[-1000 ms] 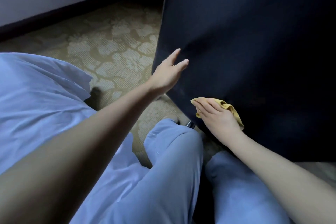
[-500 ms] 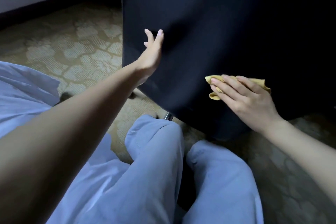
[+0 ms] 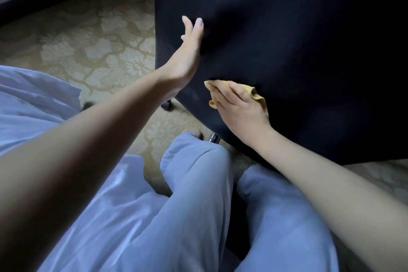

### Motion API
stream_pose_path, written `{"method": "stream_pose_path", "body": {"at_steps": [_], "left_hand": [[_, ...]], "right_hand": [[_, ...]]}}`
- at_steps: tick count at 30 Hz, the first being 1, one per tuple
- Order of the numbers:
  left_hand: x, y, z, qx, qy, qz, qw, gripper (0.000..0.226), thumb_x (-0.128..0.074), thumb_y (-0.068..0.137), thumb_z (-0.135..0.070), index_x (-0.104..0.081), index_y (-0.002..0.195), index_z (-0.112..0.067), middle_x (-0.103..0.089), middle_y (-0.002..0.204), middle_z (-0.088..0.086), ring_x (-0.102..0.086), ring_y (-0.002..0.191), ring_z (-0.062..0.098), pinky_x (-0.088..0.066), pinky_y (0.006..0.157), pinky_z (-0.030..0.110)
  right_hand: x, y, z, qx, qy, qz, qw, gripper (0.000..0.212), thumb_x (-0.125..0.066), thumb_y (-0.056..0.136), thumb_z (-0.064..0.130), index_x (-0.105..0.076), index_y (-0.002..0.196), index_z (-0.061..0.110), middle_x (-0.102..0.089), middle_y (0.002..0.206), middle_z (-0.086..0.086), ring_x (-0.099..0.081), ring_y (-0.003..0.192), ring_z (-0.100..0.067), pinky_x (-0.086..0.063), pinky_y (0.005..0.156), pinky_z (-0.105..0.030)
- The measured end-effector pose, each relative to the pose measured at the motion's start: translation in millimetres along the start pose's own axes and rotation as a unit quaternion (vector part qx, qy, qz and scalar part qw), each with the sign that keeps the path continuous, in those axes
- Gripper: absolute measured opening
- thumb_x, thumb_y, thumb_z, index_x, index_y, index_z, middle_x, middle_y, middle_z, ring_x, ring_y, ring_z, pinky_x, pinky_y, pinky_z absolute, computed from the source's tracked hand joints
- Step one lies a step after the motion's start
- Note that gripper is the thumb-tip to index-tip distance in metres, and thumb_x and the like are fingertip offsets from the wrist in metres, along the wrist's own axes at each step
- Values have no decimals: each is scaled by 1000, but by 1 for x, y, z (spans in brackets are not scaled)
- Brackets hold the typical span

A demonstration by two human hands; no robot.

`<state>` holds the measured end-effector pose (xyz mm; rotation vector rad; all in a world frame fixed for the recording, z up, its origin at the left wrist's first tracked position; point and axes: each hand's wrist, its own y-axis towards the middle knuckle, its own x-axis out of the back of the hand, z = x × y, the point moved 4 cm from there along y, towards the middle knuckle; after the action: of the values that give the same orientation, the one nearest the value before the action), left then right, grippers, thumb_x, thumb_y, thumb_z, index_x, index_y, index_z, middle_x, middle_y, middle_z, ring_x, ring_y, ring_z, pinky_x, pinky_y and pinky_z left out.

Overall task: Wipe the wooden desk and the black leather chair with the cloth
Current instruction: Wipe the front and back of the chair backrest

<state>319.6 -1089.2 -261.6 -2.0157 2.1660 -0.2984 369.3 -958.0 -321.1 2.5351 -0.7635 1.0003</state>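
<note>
Down at about 7 o'clock on the black leather chair back (image 3: 287, 40), the crumpled yellow cloth (image 3: 257, 95) is pinned against the leather under the right hand (image 3: 240, 112). No real grip there, the fingers just lie fairly straight over it, pressing. The left hand (image 3: 187, 55) is at 10 o'clock from the cloth, its grip open too, palm flat on the chair near its left edge. A small black caster wheel (image 3: 167, 105) peeks out at 9 o'clock from the cloth, on beige floral carpet (image 3: 92, 51). Light blue trousers (image 3: 198, 183) are at 6 o'clock.
</note>
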Motion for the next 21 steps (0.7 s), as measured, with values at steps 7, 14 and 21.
{"method": "stream_pose_path", "body": {"at_steps": [7,14,21], "left_hand": [[9,16,1,11,22,-28,999,61,-13,100,-55,7,152,-28,1,159,4,2,147,17,-7,120,43],[10,20,3,12,6,-29,1000,62,-12,99,-57,8,152,-31,-1,161,-7,-2,148,11,-9,120,44],[8,9,6,37,-47,-29,998,59,-14,98,-61,-10,151,-37,-27,154,-14,-28,139,9,-29,109,36]], "right_hand": [[-46,-65,39,90,30,97,991,46,-58,86,34,-56,131,23,-47,141,11,-41,132,-9,-26,112,-25],[-56,-142,27,191,-7,162,968,44,-76,72,41,-69,113,26,-59,127,12,-53,121,-9,-13,114,-38],[-19,-182,-22,168,15,156,973,29,-72,78,28,-74,102,13,-59,129,3,-56,120,-15,-25,114,-35]]}}
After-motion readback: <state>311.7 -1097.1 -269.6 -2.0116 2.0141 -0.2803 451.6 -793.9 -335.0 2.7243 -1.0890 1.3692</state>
